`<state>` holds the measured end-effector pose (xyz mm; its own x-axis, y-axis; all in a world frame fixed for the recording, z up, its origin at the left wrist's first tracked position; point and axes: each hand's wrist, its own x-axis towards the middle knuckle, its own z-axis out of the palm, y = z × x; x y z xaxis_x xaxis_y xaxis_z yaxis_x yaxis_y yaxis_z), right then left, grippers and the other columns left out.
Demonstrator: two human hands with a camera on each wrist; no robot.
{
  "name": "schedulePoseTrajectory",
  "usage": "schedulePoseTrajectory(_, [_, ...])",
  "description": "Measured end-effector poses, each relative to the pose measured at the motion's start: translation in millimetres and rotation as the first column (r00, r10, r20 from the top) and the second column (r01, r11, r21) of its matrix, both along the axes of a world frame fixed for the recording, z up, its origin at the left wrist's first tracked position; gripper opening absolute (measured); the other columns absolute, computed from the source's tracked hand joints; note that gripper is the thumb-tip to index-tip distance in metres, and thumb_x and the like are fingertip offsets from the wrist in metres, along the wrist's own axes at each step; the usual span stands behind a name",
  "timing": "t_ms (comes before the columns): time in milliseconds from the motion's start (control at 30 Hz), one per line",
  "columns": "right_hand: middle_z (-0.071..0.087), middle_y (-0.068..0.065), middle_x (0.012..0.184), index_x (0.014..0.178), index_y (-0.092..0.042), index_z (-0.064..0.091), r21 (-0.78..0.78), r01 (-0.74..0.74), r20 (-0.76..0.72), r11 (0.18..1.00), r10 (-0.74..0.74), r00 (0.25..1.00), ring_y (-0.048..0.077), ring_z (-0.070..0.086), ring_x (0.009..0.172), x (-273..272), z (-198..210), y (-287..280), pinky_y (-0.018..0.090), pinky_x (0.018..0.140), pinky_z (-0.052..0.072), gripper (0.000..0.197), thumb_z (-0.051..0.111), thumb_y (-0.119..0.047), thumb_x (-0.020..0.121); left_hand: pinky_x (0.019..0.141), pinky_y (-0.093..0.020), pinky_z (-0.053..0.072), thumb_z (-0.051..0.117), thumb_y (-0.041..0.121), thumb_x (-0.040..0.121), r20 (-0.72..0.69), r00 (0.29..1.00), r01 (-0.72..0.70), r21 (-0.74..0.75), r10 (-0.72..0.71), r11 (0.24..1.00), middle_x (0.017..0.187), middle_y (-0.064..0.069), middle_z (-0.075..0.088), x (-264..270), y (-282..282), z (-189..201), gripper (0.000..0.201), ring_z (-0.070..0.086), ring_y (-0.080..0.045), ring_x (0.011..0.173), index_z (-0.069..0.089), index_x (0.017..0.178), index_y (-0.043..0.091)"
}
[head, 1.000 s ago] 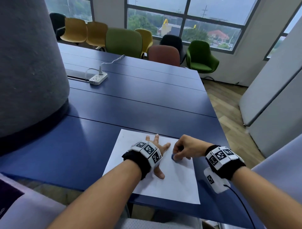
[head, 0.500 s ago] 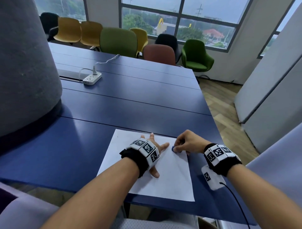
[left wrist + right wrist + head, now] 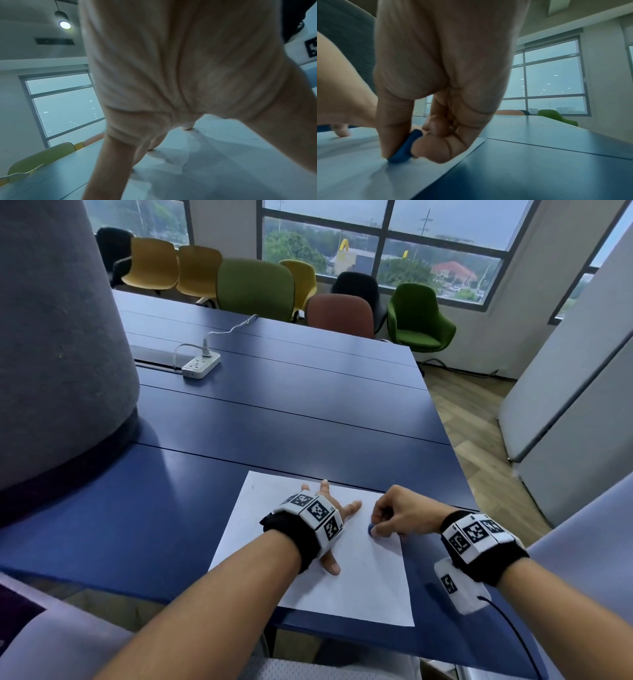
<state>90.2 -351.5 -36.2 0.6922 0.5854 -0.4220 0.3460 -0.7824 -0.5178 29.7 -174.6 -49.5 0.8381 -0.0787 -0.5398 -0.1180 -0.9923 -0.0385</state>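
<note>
A white sheet of paper lies on the near part of the blue table. My left hand lies flat on the sheet with fingers spread, holding it down. Just to its right, my right hand pinches a small blue eraser between thumb and fingers, its lower end pressed against the paper. In the right wrist view the eraser stands tilted on the paper, near the sheet's right edge. In the left wrist view my palm and spread fingers press down on the sheet.
A large grey felt-covered column stands on the table at the left. A white power strip with a plugged cable lies further back. Several coloured chairs line the far side under the windows. The table's right edge drops to a wooden floor.
My right hand has shifted the eraser back and forth on the paper, by a small amount. The left hand stays flat on the sheet. The head view has tilted slightly.
</note>
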Motion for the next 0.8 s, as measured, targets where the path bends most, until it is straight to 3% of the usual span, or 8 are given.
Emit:
schedulePoseTrajectory(167, [0.063, -0.007, 0.064, 0.070, -0.016, 0.068, 0.020, 0.079, 0.248, 0.997, -0.081, 0.965, 0.002, 0.054, 0.056, 10.4, -5.5, -0.2, 0.015, 0.054, 0.042, 0.013, 0.076, -0.023, 0.078, 0.106, -0.071, 0.024, 0.089, 0.059, 0.052, -0.007, 1.000, -0.015, -0.030, 0.015, 0.999, 0.158, -0.020, -0.025, 0.3, 0.4, -1.2, 0.140, -0.008, -0.060, 0.140, -0.015, 0.147, 0.053])
schedulePoseTrajectory(300, [0.067, -0.004, 0.066, 0.074, -0.013, 0.071, -0.019, -0.020, 0.082, 1.000, 0.021, 0.996, 0.006, 0.056, 0.056, 3.4, -0.2, 2.4, 0.021, 0.055, 0.048, 0.010, 0.078, -0.020, 0.076, 0.106, -0.070, 0.026, 0.088, 0.059, 0.053, 0.002, 1.000, -0.012, -0.015, 0.012, 1.000, 0.158, -0.021, -0.025, -0.2, -0.1, -0.3, 0.140, -0.006, -0.062, 0.139, -0.014, 0.148, 0.052])
schedulePoseTrajectory(467, [0.063, -0.005, 0.065, 0.073, -0.011, 0.069, 0.013, 0.042, 0.276, 0.999, -0.044, 0.960, 0.002, 0.053, 0.055, 9.4, -3.0, 3.5, 0.015, 0.054, 0.044, 0.010, 0.076, -0.017, 0.077, 0.106, -0.071, 0.025, 0.088, 0.059, 0.054, -0.007, 1.000, -0.019, -0.022, 0.019, 1.000, 0.158, -0.019, -0.026, 0.9, -0.6, -0.6, 0.139, -0.008, -0.060, 0.140, -0.015, 0.147, 0.053])
schedulePoseTrajectory(567, [0.061, -0.007, 0.064, 0.075, -0.010, 0.071, -0.021, -0.023, 0.226, 1.000, 0.027, 0.974, 0.002, 0.051, 0.052, 3.6, -2.2, 4.9, 0.013, 0.053, 0.043, 0.010, 0.077, -0.017, 0.076, 0.106, -0.070, 0.026, 0.087, 0.062, 0.052, 0.004, 1.000, -0.015, -0.005, 0.015, 1.000, 0.158, -0.020, -0.026, 1.1, 0.1, -3.4, 0.141, -0.007, -0.061, 0.140, -0.016, 0.147, 0.053])
schedulePoseTrajectory(733, [0.063, -0.004, 0.065, 0.070, -0.014, 0.068, 0.018, 0.051, 0.290, 0.999, -0.054, 0.956, 0.005, 0.054, 0.056, 10.7, -3.2, 4.5, 0.018, 0.056, 0.044, 0.011, 0.077, -0.017, 0.077, 0.105, -0.072, 0.025, 0.088, 0.060, 0.052, -0.003, 1.000, -0.016, -0.019, 0.016, 1.000, 0.158, -0.019, -0.025, 2.0, 0.3, -3.5, 0.140, -0.009, -0.060, 0.140, -0.015, 0.147, 0.054])
schedulePoseTrajectory(800, [0.062, -0.006, 0.064, 0.069, -0.016, 0.068, 0.007, 0.013, 0.237, 1.000, -0.014, 0.972, 0.003, 0.052, 0.054, 6.0, -3.7, 4.5, 0.017, 0.055, 0.043, 0.011, 0.077, -0.017, 0.076, 0.105, -0.071, 0.025, 0.087, 0.060, 0.054, -0.009, 1.000, -0.016, -0.011, 0.016, 1.000, 0.158, -0.019, -0.026, 1.1, -0.4, -2.4, 0.140, -0.008, -0.060, 0.140, -0.016, 0.147, 0.053])
